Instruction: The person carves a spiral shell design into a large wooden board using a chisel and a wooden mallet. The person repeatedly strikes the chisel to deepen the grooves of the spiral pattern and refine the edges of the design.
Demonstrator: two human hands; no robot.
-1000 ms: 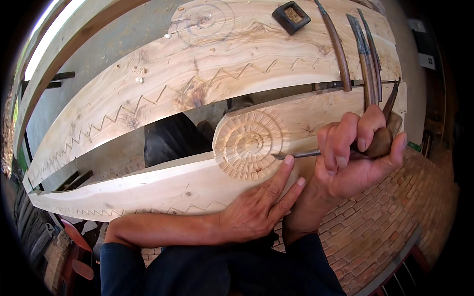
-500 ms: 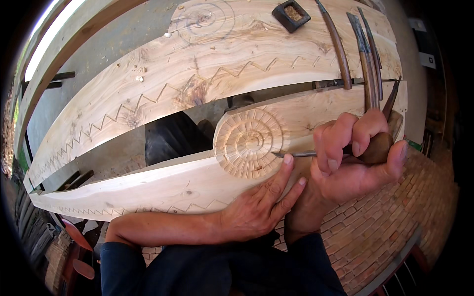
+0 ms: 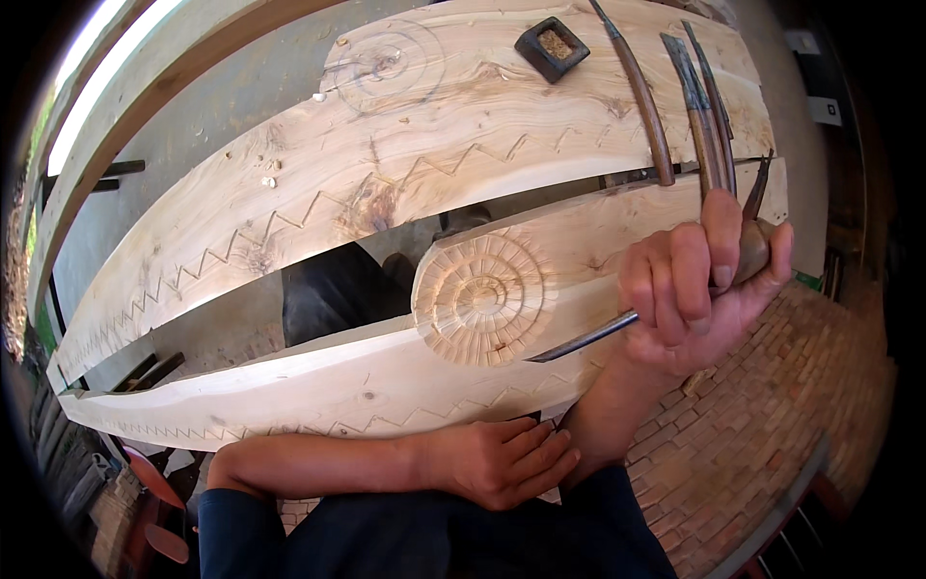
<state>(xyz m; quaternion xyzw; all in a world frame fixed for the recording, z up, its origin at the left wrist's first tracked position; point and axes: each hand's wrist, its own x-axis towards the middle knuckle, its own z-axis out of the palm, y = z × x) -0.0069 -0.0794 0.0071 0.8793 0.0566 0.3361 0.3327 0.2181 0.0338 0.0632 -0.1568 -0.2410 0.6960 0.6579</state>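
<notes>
My right hand [image 3: 693,289] is wrapped round the bulbous wooden handle of a carving chisel [image 3: 586,338]. The chisel's slim metal blade points left, its tip by the lower right rim of a carved round rosette [image 3: 486,297]. This rosette has rings of short radial cuts and sits on the near pale wooden board [image 3: 318,386]. Lower down, at the board's front edge, my left hand [image 3: 506,461] rests by my right wrist. Its fingers are loosely bent, with nothing visible in them; the fingertips are partly turned under.
Beyond a gap lies a second long board [image 3: 318,154] with a zigzag line and pencilled circles. On it are a small dark square box [image 3: 552,50] with wood bits and several long-handled chisels [image 3: 637,92]. Brick paving [image 3: 733,454] shows at right, curved beams [image 3: 106,106] at left.
My left hand has drawn back from the chisel blade and rosette toward my body. The chisel tip has shifted down to the rosette's lower right, and the blade now slants more.
</notes>
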